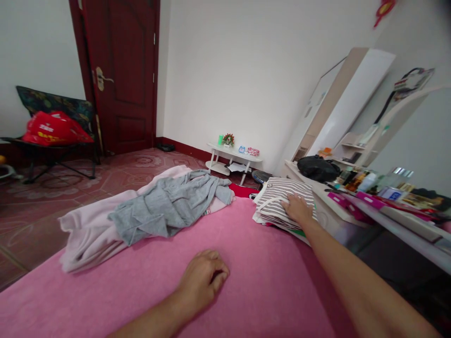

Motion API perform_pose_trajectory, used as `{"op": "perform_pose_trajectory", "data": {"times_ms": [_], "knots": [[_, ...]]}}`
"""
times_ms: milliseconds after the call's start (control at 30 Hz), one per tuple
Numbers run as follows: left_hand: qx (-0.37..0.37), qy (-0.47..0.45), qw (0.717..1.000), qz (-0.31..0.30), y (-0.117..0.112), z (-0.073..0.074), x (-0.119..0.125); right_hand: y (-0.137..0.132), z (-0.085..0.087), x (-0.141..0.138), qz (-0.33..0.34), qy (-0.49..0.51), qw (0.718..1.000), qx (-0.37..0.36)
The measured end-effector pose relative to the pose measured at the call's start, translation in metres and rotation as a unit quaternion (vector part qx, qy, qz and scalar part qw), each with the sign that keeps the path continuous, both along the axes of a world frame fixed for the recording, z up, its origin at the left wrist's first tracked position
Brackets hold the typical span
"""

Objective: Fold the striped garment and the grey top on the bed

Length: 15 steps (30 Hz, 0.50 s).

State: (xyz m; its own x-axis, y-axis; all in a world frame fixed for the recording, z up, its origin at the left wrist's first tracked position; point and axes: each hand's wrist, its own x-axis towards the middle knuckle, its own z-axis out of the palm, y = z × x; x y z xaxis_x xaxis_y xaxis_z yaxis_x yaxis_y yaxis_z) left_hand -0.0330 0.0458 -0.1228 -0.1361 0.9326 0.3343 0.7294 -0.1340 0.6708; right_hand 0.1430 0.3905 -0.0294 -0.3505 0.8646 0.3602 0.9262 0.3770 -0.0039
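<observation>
My right hand (296, 209) reaches forward and lies on top of a folded striped garment (271, 199). Its fingers are spread on the cloth, not gripping it. This white garment with dark stripes tops a stack of folded clothes, with a bit of green cloth showing at its lower right. My left hand (204, 277) is over the pink bed cover (260, 281), fingers curled in loosely towards the thumb with nothing visible in them. Left of the stack, a crumpled grey garment (169, 202) lies across a pale pink cloth (91, 234) at the bed's edge.
A dressing table (338, 209) with bottles, a black bag (318, 168) and magenta boxes stands close on my right. Behind the bed is a low white table (234, 154) with small ornaments. A folding chair (52, 101) holding a red bag (56, 129) stands by the door (121, 75).
</observation>
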Motion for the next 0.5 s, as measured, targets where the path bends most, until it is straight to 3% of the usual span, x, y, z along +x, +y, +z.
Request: {"op": "perform_pose_trajectory", "data": {"times_ms": [67, 133, 233, 367, 500], "knots": [[0.002, 0.002, 1.000, -0.002, -0.001, 0.001, 0.000, -0.027, -0.001, -0.014, 0.058, 0.039, 0.996, 0.057], [0.002, 0.006, 1.000, -0.004, -0.002, 0.002, 0.000, -0.070, -0.015, -0.031, 0.172, 0.085, 0.978, 0.080], [0.005, 0.011, 1.000, -0.008, -0.003, 0.003, 0.000, -0.149, -0.054, -0.052, 0.286, 0.104, 0.953, 0.004], [0.016, 0.020, 1.000, -0.007, -0.005, 0.000, 0.001, -0.222, -0.097, -0.062, 0.293, 0.075, 0.948, -0.097], [0.026, 0.032, 0.999, -0.016, -0.008, -0.002, 0.003, -0.237, -0.103, -0.060, 0.278, 0.079, 0.950, -0.121]]}}
